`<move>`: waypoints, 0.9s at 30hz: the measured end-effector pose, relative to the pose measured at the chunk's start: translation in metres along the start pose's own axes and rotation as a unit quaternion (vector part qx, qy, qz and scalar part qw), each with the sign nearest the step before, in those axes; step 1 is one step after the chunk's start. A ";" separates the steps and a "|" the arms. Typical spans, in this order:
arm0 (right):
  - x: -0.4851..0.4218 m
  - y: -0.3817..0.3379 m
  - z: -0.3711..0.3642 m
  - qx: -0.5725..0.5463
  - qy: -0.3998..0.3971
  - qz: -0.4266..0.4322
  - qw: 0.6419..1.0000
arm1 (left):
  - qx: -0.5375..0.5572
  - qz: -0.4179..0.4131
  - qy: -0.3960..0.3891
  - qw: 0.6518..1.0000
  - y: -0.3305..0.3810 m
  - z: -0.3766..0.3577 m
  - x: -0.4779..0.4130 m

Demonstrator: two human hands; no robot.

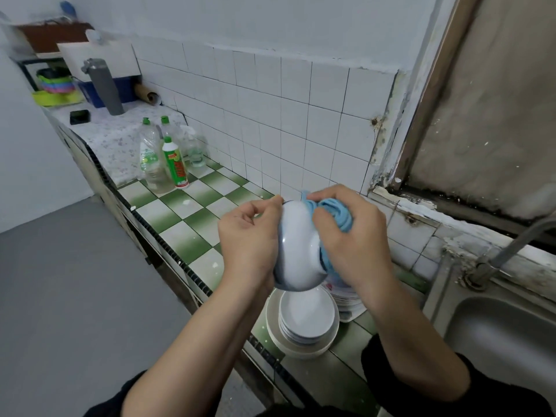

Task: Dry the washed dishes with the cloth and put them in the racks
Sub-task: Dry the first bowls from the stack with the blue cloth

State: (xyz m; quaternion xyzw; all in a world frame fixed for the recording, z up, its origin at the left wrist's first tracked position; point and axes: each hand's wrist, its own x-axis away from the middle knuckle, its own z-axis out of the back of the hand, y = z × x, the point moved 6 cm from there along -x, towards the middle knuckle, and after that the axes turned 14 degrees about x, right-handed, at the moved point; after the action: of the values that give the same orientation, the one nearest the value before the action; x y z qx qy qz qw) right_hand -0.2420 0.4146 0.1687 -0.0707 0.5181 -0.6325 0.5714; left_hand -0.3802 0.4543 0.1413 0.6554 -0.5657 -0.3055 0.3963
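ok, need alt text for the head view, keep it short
A person's left hand holds a pale blue-white ceramic bowl on its side while the right hand presses a bunched light blue cloth against it, above a stack of round white plates on a green-and-white checked tile counter. A steel sink lies to the right; green-capped plastic bottles stand further back.

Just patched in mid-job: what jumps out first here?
Dead centre, the left hand holds a white bowl on its side while the right hand presses a blue cloth against it. Below them a stack of white plates sits on the green-checked counter, steel sink at right.
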 end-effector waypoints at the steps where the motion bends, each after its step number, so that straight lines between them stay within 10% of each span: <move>1: 0.002 -0.013 0.001 0.064 0.020 0.067 0.996 | 0.006 0.013 0.005 1.000 -0.003 0.000 -0.001; 11: 0.048 -0.003 -0.025 0.173 0.185 0.413 0.875 | 0.122 0.201 0.078 0.969 -0.023 0.007 -0.018; 18: 0.043 0.017 -0.015 -0.139 0.238 0.087 0.957 | 0.105 0.154 0.070 0.980 -0.017 0.005 -0.024; 22: 0.017 0.053 -0.030 -0.367 0.074 -0.255 0.891 | 0.055 0.048 0.003 0.997 0.000 -0.002 -0.013; 27: -0.012 0.042 -0.019 -0.275 -0.027 -0.209 0.938 | -0.054 -0.058 -0.078 0.994 0.011 -0.014 -0.010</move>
State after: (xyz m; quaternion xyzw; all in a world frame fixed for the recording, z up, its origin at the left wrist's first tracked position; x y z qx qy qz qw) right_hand -0.2236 0.4434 0.1354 -0.3490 0.6296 -0.5682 0.3987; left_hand -0.3757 0.4661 0.1577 0.6388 -0.5388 -0.4086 0.3671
